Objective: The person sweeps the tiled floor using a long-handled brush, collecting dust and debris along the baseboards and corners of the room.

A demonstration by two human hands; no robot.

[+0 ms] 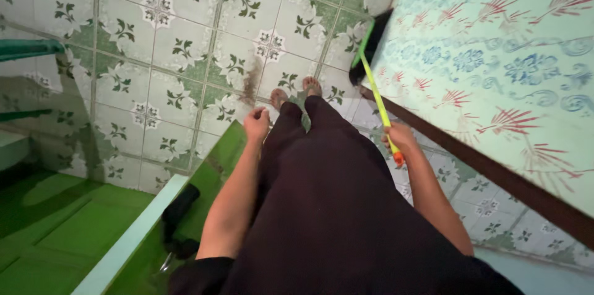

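Head view: broom [375, 87] head half hidden under the bed [495, 53] edge.

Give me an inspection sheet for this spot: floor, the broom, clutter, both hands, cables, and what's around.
Surface: patterned green and white floor tiles.
Job's things: yellow-handled broom, bristles low beside the bed edge.
Clutter: small dark debris pile ahead of the bare feet.
Grippers: right hand grips the broom handle; left hand closed, holding nothing visible.
Cables: nothing seen.
Surroundings: bed with floral sheet to the right; green glossy furniture to the left.
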